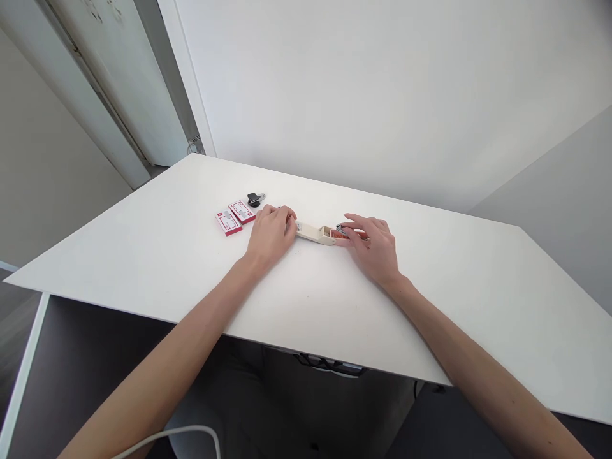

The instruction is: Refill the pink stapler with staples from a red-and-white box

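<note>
A cream-coloured stapler [313,233] lies opened out flat on the white table, its orange-red inner part reaching beneath my right hand. My left hand [273,233] is closed around the stapler's left end, which its fingers partly cover. Over the other half, my right hand [375,245] pinches a small grey metal piece [340,228], apparently a strip of staples, between thumb and forefinger. Its other fingers are bent above the stapler. Left of my left hand lie two small red-and-white boxes [228,222], side by side. Just behind them sits a black staple remover [255,199].
The white table [306,306] runs back to a pale wall [382,95]. Its front edge crosses below my forearms. Dark cables [329,364] hang under that edge, and a white cable [191,428] loops by my left forearm.
</note>
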`<state>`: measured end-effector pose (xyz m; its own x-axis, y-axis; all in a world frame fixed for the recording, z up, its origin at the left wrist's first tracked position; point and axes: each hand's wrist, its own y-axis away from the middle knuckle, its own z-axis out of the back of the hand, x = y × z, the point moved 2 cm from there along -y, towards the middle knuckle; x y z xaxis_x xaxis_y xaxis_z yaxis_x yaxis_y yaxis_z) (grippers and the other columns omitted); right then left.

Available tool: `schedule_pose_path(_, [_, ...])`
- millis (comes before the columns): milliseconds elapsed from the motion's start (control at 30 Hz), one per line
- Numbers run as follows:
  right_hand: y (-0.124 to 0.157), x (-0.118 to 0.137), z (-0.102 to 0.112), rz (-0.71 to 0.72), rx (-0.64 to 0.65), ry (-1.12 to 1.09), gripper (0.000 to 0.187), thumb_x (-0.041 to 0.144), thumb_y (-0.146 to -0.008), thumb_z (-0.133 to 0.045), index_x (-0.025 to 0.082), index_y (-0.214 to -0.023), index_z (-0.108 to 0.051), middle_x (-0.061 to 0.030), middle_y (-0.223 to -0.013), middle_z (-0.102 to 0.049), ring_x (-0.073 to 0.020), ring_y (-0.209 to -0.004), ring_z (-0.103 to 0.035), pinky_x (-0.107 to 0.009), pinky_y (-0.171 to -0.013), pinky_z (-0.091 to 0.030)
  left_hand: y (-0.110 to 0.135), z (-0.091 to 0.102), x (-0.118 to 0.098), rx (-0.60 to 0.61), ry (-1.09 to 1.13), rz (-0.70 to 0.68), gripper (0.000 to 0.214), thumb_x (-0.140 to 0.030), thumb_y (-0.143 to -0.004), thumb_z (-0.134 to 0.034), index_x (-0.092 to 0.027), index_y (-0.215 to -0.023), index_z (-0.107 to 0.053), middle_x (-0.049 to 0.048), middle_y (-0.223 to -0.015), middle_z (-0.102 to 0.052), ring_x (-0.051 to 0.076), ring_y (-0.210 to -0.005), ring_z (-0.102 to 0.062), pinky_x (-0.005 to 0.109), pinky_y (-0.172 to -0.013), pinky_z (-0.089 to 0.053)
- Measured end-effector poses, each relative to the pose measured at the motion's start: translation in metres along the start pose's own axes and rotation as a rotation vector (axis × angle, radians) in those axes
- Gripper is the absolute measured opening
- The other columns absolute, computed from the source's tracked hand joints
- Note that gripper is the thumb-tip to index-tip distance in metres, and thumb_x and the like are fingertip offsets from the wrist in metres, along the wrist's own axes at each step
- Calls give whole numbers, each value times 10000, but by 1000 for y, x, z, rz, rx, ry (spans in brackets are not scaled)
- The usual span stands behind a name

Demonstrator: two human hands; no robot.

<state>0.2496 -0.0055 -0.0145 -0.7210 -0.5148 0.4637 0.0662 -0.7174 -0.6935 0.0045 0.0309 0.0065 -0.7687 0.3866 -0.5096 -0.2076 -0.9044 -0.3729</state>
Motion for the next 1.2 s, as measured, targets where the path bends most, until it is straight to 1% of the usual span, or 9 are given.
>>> schedule_pose_path(100, [1, 1, 0, -44, 3, -13, 263, 380, -1085, -554, 310, -1281, -715, -60, -1075, -831, -287, -1128, -662, -478, -872, -605, 0, 0, -1, -2, -13, 3, 227, -211, -1012, -441, -210, -1034, -666, 99, -982, -745, 320, -1159, -578, 497, -1079, -450])
schedule_pose_path(233, [0, 3, 2, -84, -14, -1, 279, 387, -1118, -467, 291, -1209, -712, -55, -1037, -835, -268, -1072, -694, -474, -911, -584, -1, -1, 1, -11, -39, -5, 234, -216, -1018, -436, -213, -1032, -669, 94, -980, -758, 328, -1153, -582, 503, -1067, -445])
schedule_pose_path(467, [-4, -10, 6, -384, -50, -228, 369, 557, -1078, -499, 246, -1134, -690, -65, -1068, -809, -191, -750, -765, -347, -694, -598, -1, -2, 4, -45, -79, 8, 228, -194, -1004, -439, -222, -1019, -665, 84, -933, -751, 325, -1114, -597, 498, -1063, -434])
schedule_pose_path(633, [-5, -23, 8, -543, -45, -269, 477, 661, -1025, -540, 223, -981, -724, -73, -993, -820, -214, -786, -787, -363, -753, -601, 0, -2, 2, -48, -74, 21, 229, -195, -999, -439, -228, -1021, -665, 85, -911, -741, 328, -1097, -599, 499, -1054, -439])
schedule_pose_path(733, [-4, -27, 8, -561, -46, -275, 538, 712, -1000, -542, 219, -902, -734, -83, -922, -825, -245, -862, -802, -379, -794, -600, 0, -1, 2, -44, -64, 24, 222, -198, -998, -444, -227, -1018, -663, 84, -901, -736, 327, -1081, -602, 500, -1052, -441])
schedule_pose_path(900, [-4, -25, 5, -584, -47, -415, 524, 728, -967, -591, 218, -949, -709, -99, -964, -812, -249, -844, -789, -286, -498, -516, 0, -1, 1, -21, -39, 15, 214, -205, -1005, -445, -223, -1012, -658, 80, -878, -730, 325, -1079, -602, 494, -1034, -449])
schedule_pose_path(967, [-6, -22, 6, -575, -91, -456, 489, 700, -975, -603, 218, -964, -688, -101, -998, -799, -228, -787, -775, -278, -453, -495, 0, -1, 1, -15, -31, 10, 219, -208, -1010, -440, -220, -1014, -659, 82, -874, -731, 328, -1084, -597, 492, -1029, -454])
schedule_pose_path(1067, [-8, -18, 8, -532, -148, -496, 422, 648, -1003, -598, 229, -1011, -646, -97, -1057, -788, -216, -769, -778, -300, -503, -551, 0, -1, 0, -10, -22, 3, 229, -212, -1016, -430, -217, -1020, -659, 89, -897, -738, 330, -1094, -592, 497, -1032, -457])
schedule_pose_path(1200, [-10, -13, 10, -468, -169, -525, 386, 610, -1011, -622, 245, -1136, -614, -102, -1097, -794, -267, -996, -804, -368, -691, -639, 1, -2, -1, 18, 3, 2, 231, -235, -1025, -427, -224, -1053, -656, 93, -931, -740, 332, -1133, -598, 499, -1025, -465])
